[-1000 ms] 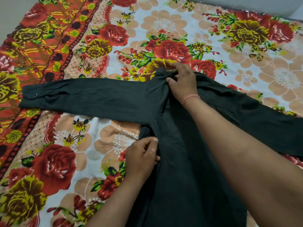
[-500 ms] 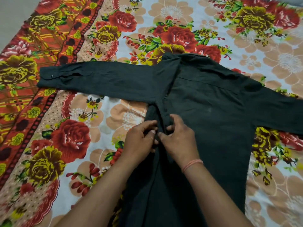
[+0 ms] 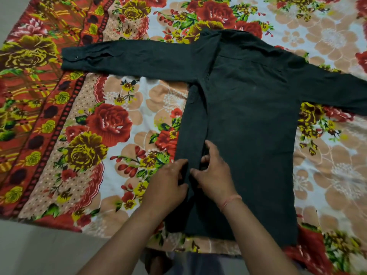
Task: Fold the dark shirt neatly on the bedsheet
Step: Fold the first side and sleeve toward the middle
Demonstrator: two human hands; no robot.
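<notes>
- Your left hand (image 3: pixel 168 183) and right hand (image 3: pixel 215 175) have slid down the fold toward the hem.
- State: fingers (image 3: pixel 210 147) of both hands pinch the folded edge.
- Location: dark shirt (image 3: pixel 248 116) flat on floral bedsheet (image 3: pixel 99 126), sleeves spread.
- Step, as judged: you are creasing the first side fold; next, lay the sleeve (image 3: pixel 129 58) on your left squarely over it.

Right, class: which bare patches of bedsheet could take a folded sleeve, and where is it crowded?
Free: bedsheet below the outstretched sleeve, left of the dark shirt; also beyond the collar. Crowded: the shirt's folded edge, where left hand and right hand pinch it.
</notes>
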